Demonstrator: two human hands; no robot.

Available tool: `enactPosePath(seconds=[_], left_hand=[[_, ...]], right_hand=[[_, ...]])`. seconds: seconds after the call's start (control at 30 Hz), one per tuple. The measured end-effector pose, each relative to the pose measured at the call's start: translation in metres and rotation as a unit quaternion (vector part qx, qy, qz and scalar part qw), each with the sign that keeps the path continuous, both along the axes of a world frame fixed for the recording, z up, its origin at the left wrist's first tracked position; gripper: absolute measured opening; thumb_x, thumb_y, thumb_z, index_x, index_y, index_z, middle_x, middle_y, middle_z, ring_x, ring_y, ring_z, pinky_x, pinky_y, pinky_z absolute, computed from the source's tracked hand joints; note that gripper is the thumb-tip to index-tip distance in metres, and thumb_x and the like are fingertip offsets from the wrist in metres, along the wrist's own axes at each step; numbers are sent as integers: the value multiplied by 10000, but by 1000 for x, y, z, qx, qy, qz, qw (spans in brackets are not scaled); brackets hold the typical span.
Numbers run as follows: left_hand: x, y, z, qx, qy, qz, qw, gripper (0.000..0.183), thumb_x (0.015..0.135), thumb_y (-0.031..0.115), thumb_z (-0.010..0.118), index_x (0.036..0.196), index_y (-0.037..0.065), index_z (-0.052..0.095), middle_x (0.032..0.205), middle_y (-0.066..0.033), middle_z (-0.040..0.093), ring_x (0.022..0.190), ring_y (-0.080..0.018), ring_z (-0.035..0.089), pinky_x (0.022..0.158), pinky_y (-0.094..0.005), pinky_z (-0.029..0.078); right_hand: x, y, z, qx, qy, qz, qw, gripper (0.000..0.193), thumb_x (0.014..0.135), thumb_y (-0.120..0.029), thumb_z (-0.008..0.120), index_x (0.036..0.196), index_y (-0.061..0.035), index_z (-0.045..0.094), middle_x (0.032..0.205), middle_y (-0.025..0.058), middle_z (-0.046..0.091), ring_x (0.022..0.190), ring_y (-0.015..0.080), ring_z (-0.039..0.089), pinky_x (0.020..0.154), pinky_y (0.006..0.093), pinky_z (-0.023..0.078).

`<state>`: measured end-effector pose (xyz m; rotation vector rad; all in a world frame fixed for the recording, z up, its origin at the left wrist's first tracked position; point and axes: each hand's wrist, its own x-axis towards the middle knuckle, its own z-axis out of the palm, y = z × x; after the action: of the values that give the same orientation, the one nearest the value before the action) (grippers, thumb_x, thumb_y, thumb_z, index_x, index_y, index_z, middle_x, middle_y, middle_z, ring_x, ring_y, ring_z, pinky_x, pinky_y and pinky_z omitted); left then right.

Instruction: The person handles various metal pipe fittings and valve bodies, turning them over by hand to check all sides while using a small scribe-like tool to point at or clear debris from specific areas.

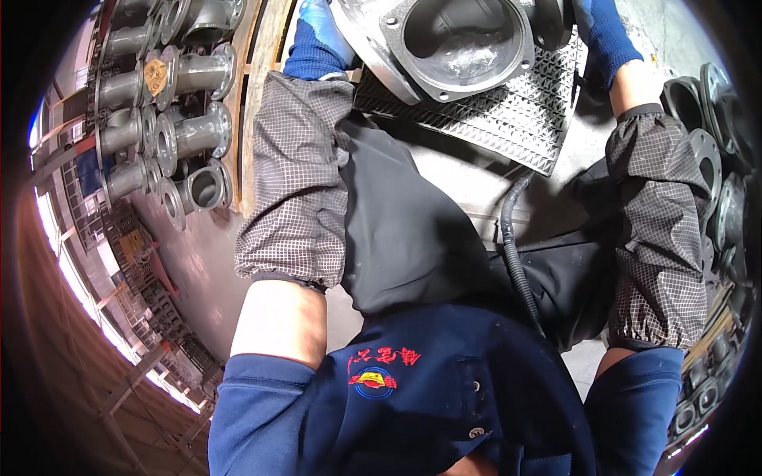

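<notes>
Gloved hands, left (321,32) and right (605,32), grip pressed on grey flanged casting (464,44), yellow tag (155,75) on left pipes (163,119).

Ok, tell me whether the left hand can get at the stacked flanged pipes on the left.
Probably not as things stand: the left hand grips the big flanged casting, while the flanged pipes lie apart, past a wooden board.

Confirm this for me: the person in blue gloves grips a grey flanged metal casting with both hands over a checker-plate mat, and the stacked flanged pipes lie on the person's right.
Not quite. In the head view the stacked flanged pipes lie on the person's left. The rest holds: the left hand and right hand, both in blue gloves, grip the grey flanged casting over the checker-plate mat.
</notes>
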<state>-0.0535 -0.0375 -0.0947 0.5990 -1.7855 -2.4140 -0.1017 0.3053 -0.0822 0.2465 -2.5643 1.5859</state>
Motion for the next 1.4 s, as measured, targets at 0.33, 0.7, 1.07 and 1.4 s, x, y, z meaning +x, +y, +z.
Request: enactPosePath(seconds=[0.33, 0.7, 1.07, 1.4], left_hand=[[-4, 13, 15, -6, -46, -34, 998, 374, 937, 302, 387, 1111, 13, 549, 1057, -145, 629, 956, -251, 614, 843, -361, 509], [3, 31, 7, 4, -10, -45, 999, 362, 897, 328, 499, 1054, 16, 594, 1031, -129, 638, 931, -252, 618, 838, -372, 512], [25, 52, 18, 20, -16, -76, 997, 376, 901, 350, 479, 1085, 34, 566, 1016, -114, 642, 921, -226, 626, 822, -343, 516], [56, 24, -56, -179, 129, -37, 975, 506, 929, 434, 445, 1225, 27, 505, 1087, -97, 608, 955, -197, 605, 850, -323, 494]], right_hand=[[52, 26, -30, -73, 90, -64, 991, 293, 944, -228, 456, 952, 27, 598, 723, 102, 621, 625, 93, 567, 587, 250, 465], [211, 90, -127, -186, -422, -366, 808, 454, 895, -355, 379, 790, 24, 606, 675, 120, 634, 536, 166, 559, 514, 300, 419], [268, 63, -263, -97, -494, -203, 840, 458, 903, -353, 415, 1157, 12, 526, 917, 199, 653, 881, 354, 621, 732, 411, 493], [250, 73, -217, -58, -339, -39, 938, 222, 844, -95, 496, 984, 13, 631, 804, 100, 655, 699, 206, 608, 626, 286, 482]])
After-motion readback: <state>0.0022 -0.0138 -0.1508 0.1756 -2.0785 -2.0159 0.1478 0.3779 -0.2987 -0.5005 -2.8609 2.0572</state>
